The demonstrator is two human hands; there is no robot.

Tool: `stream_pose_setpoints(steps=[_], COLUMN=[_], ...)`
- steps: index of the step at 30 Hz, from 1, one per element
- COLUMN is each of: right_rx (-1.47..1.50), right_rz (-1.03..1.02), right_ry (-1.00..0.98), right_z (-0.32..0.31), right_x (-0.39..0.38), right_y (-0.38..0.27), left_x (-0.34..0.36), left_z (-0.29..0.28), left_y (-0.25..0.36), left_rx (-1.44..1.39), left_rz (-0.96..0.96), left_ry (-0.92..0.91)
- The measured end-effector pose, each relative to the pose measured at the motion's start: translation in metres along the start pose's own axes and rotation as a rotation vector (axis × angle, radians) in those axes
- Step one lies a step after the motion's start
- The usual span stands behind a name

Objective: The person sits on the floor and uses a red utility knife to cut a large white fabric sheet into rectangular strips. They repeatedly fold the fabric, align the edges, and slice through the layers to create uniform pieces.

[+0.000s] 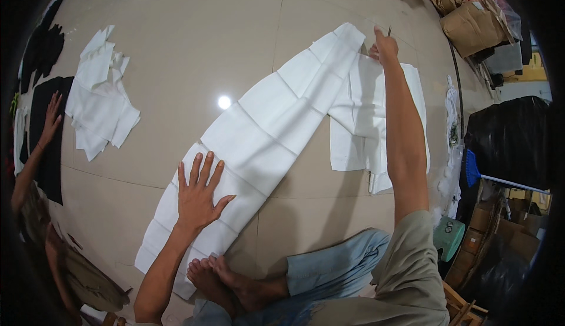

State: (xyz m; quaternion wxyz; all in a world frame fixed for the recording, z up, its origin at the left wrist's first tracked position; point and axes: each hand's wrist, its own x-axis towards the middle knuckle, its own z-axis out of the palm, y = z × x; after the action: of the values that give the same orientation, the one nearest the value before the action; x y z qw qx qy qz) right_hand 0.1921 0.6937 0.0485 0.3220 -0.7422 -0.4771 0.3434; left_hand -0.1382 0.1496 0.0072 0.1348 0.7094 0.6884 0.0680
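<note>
On the floor (194, 61), the central cloth (282, 117) lies under the left hand (199, 199); the right hand (384, 46) is right of its far end; a cloth heap (100, 102) lies left; another cloth (350, 135) right.

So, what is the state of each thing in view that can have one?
Long white cloth, spread out, creased
Right white cloth, rumpled
Left white pile, loose, rumpled
Nearer black cloth, flat
Left hand, open, palm down
Right hand, closed on a pointed thing

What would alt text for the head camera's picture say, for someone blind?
A person's left hand lies spread on a long white cloth on a tiled floor, while the right hand near its far end holds a small pointed object. White pieces lie nearby. Another person's hand is over black cloth at left.
</note>
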Motion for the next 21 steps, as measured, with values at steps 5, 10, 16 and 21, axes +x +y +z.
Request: stream_pose_setpoints(steps=[5, 10, 16, 21], right_rx=[0.141, 0.295, -0.152, 0.035], right_rz=[0.064, -0.056, -0.559, -0.034], right_ry=[-0.196, -0.093, 0.414, 0.203], right_z=[0.018, 0.047, -0.027, -0.059], right_x=[-0.035, -0.025, -0.013, -0.025], right_y=[0.040, 0.043, 0.056, 0.121], left_x=[-0.001, -0.001, -0.002, -0.002], left_z=[0.001, -0.001, -0.002, -0.001], left_y=[-0.001, 0.001, -0.001, -0.004], left_rx=[0.004, -0.006, -0.028, -0.055], left_rz=[0.014, 0.008, 0.012, 0.047], left_ry=[-0.011, -0.009, -0.012, -0.017])
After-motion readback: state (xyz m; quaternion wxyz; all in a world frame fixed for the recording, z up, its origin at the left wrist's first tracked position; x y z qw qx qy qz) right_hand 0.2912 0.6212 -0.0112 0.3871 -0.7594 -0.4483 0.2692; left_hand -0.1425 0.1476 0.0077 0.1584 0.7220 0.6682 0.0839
